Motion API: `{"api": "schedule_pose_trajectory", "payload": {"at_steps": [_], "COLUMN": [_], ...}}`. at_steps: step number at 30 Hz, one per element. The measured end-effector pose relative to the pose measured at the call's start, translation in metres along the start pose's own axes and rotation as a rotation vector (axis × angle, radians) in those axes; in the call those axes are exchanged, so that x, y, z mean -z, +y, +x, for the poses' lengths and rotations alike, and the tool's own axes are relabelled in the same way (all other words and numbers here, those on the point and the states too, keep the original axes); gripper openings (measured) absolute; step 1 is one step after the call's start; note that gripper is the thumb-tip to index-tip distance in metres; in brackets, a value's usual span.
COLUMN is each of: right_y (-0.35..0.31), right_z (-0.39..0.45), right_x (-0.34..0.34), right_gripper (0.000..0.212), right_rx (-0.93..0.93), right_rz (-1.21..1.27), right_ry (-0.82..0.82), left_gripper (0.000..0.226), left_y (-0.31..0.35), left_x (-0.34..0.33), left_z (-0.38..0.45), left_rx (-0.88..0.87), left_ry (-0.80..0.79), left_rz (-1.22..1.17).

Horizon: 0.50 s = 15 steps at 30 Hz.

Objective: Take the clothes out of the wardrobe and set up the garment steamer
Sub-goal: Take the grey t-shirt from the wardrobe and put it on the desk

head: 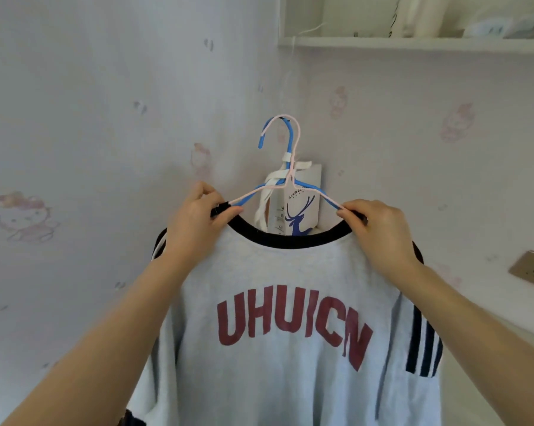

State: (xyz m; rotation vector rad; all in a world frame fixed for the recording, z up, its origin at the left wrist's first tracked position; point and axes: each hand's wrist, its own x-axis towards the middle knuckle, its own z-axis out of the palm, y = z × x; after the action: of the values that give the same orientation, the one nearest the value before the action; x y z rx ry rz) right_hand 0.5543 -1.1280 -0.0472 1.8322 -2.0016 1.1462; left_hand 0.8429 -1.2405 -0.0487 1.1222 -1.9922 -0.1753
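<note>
At the centre of the frame, a light grey T-shirt with a black neckband and red letters "UHUICN" hangs on two wire hangers, one pink and one blue. The left hand pinches the collar and hanger arm at centre left; the right hand pinches them at centre right. Black stripes mark the sleeves. Behind the neckline hangs a white paper bag with a blue deer print. Cartoon-patterned wallpaper fills the left; a white shelf sits upper right, a wall socket at the right edge.
</note>
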Motion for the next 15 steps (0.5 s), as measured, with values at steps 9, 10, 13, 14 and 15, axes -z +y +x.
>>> {"api": "schedule_pose_trajectory", "payload": {"at_steps": [9,10,13,14,15], "right_y": [0.114,0.125,0.153,0.159,0.165], "right_z": [0.021,0.021,0.016,0.015,0.013], "right_x": [-0.149,-0.165,-0.211,-0.224,-0.236], "right_gripper": [0.011,0.013,0.016,0.016,0.015], "right_rx": [-0.122,-0.137,-0.160,-0.170,-0.184], "right_rz": [0.005,0.013,0.020,0.028,0.037], "right_ry": [-0.288,-0.324,-0.412,-0.440,-0.466], "left_gripper": [0.023,0.021,0.023,0.026,0.028], "left_y": [-0.099,-0.108,-0.137,-0.146,-0.154], "left_x": [-0.153,-0.167,-0.204,-0.215,-0.226], "left_z": [0.018,0.016,0.011,0.009,0.006], "left_rx": [0.133,0.149,0.236,0.268,0.297], "left_ry": [-0.290,-0.306,-0.378,-0.403,-0.425], "left_rz": [0.017,0.019,0.030,0.040,0.044]}}
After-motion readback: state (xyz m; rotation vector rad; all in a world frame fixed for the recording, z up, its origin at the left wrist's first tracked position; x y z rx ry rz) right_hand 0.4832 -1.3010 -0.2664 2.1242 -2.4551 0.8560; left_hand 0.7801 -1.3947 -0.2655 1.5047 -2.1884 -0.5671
